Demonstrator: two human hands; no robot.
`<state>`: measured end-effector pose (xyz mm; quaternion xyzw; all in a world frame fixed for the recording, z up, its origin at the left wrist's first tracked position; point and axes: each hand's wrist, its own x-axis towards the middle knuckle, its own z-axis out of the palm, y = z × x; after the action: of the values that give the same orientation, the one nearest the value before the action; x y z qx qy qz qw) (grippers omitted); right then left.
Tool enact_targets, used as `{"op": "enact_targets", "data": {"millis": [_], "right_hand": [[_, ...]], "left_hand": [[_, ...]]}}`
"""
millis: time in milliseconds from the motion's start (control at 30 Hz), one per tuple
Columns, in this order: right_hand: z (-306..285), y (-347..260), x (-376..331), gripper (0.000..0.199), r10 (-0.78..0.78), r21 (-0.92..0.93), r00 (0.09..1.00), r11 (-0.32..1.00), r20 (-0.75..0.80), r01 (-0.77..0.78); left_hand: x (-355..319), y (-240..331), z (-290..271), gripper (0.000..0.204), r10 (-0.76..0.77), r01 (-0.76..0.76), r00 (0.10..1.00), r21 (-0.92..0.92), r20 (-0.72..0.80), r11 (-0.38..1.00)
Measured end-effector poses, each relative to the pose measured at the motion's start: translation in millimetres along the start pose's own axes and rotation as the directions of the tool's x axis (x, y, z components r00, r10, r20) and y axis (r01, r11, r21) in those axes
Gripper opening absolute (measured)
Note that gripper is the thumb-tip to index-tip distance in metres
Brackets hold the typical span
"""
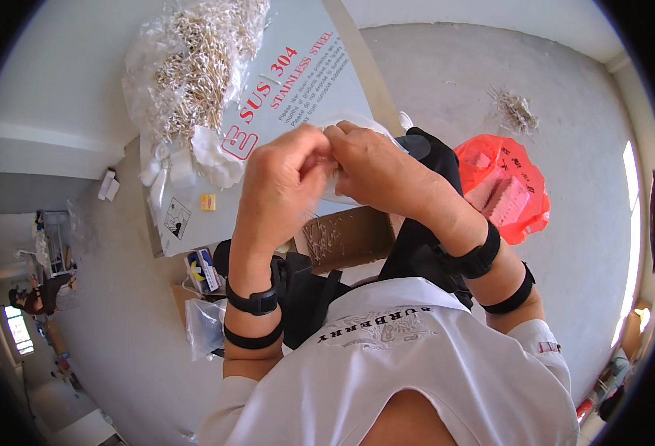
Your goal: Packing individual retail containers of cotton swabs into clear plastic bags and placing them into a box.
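My left hand and my right hand meet above the near edge of the table, fingers curled and touching at the tips. Both are closed; what they pinch, if anything, is hidden behind the fingers. Right behind them shows a white, translucent rounded thing, mostly covered by my hands. Below, by my lap, an open cardboard box has loose cotton swabs in its left part. A big clear plastic bag full of cotton swabs lies on the table at the far left.
Printed sheeting covers the table; a small yellow box sits on it. On the floor at right stand a red plastic bag with pink packs inside and a pile of swabs. Another person is far left.
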<state>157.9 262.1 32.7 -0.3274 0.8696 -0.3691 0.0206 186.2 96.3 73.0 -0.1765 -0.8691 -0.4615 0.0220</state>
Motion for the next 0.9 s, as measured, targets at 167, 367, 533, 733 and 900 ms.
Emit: {"op": "enact_targets", "data": {"millis": [167, 367, 533, 733, 900], "right_hand": [[-46.6, -22.1, -21.3, 0.025, 0.076, -0.206, 0.986, 0.973, -0.149, -0.106], [-44.6, 10.2, -43.3, 0.034, 0.405, -0.092, 0.906, 0.904, -0.126, -0.417], [-18.3, 19.7, -41.9, 0.02, 0.523, 0.528, 0.848, 0.745, -0.084, -0.408], [-13.0, 21.2, -28.3, 0.019, 0.528, 0.898, 0.839, 0.294, 0.132, -0.327], [-21.1, 27.4, -26.1, 0.019, 0.554, 0.859, 0.823, 0.356, 0.123, -0.368]], "left_hand": [[9.1, 7.4, 2.2, 0.018, 0.185, -0.195, 0.98, 0.186, 0.068, 0.963], [36.9, 11.5, 14.0, 0.015, 0.241, -0.31, 0.883, 0.114, 0.402, 0.944], [47.6, 1.6, 22.8, 0.015, 0.006, -0.237, 0.797, 0.303, 0.604, 0.923], [44.2, -26.1, 42.4, 0.014, 0.183, -0.317, 0.902, 0.312, 0.392, 0.896], [44.5, -23.7, 30.7, 0.014, 0.147, -0.255, 0.896, 0.214, 0.419, 0.943]]}}
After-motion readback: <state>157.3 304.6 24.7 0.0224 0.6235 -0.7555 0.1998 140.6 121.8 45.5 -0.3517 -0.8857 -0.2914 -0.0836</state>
